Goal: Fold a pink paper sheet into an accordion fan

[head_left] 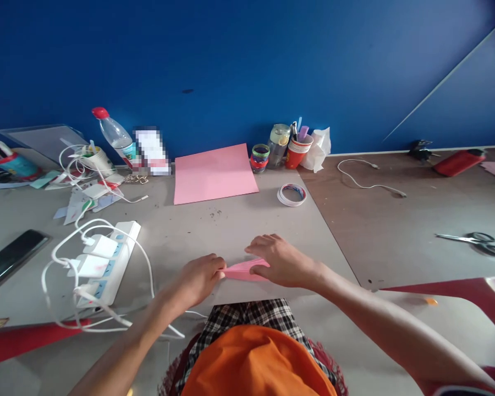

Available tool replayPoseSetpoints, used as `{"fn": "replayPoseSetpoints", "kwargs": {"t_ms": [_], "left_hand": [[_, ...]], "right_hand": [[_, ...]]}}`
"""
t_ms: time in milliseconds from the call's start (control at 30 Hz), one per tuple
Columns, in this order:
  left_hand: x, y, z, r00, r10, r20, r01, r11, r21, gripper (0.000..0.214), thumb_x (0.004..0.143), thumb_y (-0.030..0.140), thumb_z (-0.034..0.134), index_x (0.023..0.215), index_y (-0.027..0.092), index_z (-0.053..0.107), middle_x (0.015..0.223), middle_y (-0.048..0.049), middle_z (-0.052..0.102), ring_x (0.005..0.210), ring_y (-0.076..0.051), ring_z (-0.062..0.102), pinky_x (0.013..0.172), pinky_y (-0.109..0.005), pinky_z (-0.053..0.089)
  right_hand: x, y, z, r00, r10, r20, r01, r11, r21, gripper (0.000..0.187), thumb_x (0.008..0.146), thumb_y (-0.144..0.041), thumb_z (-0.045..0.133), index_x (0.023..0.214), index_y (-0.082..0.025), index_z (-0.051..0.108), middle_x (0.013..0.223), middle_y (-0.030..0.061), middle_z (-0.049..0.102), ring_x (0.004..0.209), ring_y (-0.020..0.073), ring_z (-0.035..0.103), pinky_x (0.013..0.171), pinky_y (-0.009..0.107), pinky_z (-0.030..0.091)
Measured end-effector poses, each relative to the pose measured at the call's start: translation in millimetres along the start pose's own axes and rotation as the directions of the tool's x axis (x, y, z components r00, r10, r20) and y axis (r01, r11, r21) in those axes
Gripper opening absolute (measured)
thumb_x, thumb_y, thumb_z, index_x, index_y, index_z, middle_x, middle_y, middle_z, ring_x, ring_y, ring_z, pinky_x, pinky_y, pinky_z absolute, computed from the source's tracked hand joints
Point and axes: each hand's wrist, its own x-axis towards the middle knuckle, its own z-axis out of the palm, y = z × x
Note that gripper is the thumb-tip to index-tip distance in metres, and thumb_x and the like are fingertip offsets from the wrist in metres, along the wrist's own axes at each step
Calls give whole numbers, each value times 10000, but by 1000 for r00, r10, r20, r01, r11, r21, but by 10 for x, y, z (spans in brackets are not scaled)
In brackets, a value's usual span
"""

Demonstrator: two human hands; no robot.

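Observation:
A narrow piece of folded pink paper (242, 269) lies near the table's front edge, between both hands. My left hand (202, 276) is closed, with thumb and fingers pinching the paper's left end. Over the right end is my right hand (280, 261), its thumb spread away from the extended fingers. The thumb lies along the paper, and the palm hides the paper's right tip. Behind the hands, a flat pink sheet (214, 175) leans a little towards the blue wall. To its right is a roll of white tape (280, 199).
On the left stand a power strip (126, 242) with tangled white cables, a black phone (14, 258) and a plastic bottle (114, 135). Along the wall are a jar (279, 146) and a red paper cup (299, 151) of pens. Scissors (474, 240) lie at right.

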Motion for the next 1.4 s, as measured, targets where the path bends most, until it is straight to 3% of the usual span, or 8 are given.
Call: {"fn": "replayPoseSetpoints", "kwargs": {"t_ms": [100, 200, 367, 567, 867, 1133, 1400], "left_hand": [[3, 29, -57, 992, -44, 115, 55, 994, -98, 180, 838, 239, 439, 759, 208, 598, 738, 1, 613, 660, -149, 545, 590, -237, 342], [19, 26, -74, 982, -95, 165, 117, 985, -130, 182, 822, 243, 451, 729, 207, 604, 665, 3, 609, 605, -151, 534, 547, -236, 310], [41, 27, -30, 987, -60, 146, 74, 993, -90, 153, 815, 197, 472, 759, 197, 614, 742, -23, 632, 666, -167, 561, 578, -254, 341], [-2, 32, 17, 995, 92, 27, -93, 994, 58, 205, 876, 227, 467, 797, 184, 651, 856, -64, 594, 856, -201, 544, 786, -316, 404], [-64, -2, -56, 992, 25, 126, -27, 1000, 14, 181, 849, 136, 434, 835, 183, 609, 847, -41, 608, 782, -168, 573, 671, -267, 406], [-67, 47, 26, 994, 24, 103, -49, 969, 242, 163, 840, 82, 429, 822, 162, 570, 821, -50, 586, 693, -158, 561, 610, -270, 412], [-187, 57, 272, 986, 167, -7, -137, 830, 540, 214, 765, -16, 461, 863, 147, 559, 868, -77, 543, 819, -227, 541, 700, -350, 475]], "right_hand": [[48, -34, 98, 988, 38, 149, -34, 999, -31, 226, 838, -277, 609, 1026, -173, 681, 988, 82, 672, 934, 223, 610, 829, 358, 438], [67, -54, 154, 977, 31, 212, -30, 1000, -9, 245, 850, -322, 590, 1032, -187, 681, 996, 75, 676, 935, 222, 614, 803, 334, 441], [81, -100, 221, 964, 50, 260, -33, 997, -68, 215, 836, -263, 576, 1013, -192, 676, 980, 69, 685, 919, 224, 623, 777, 319, 430], [126, -126, 319, 957, 75, 281, -40, 991, -128, 160, 820, -195, 534, 916, -184, 663, 920, 66, 695, 867, 206, 636, 744, 288, 417], [192, -97, 349, 930, 76, 360, -10, 983, -183, 138, 798, -183, 531, 870, -191, 648, 892, 61, 696, 801, 207, 646, 640, 273, 401], [150, -151, 380, 968, -23, 250, 106, 940, -323, 148, 753, -121, 563, 893, -156, 597, 889, 69, 641, 808, 217, 602, 669, 313, 404], [-6, -139, 499, 978, -114, 177, 178, 897, -404, 68, 811, -138, 542, 877, -149, 532, 868, 87, 566, 796, 208, 517, 663, 321, 323]]}}
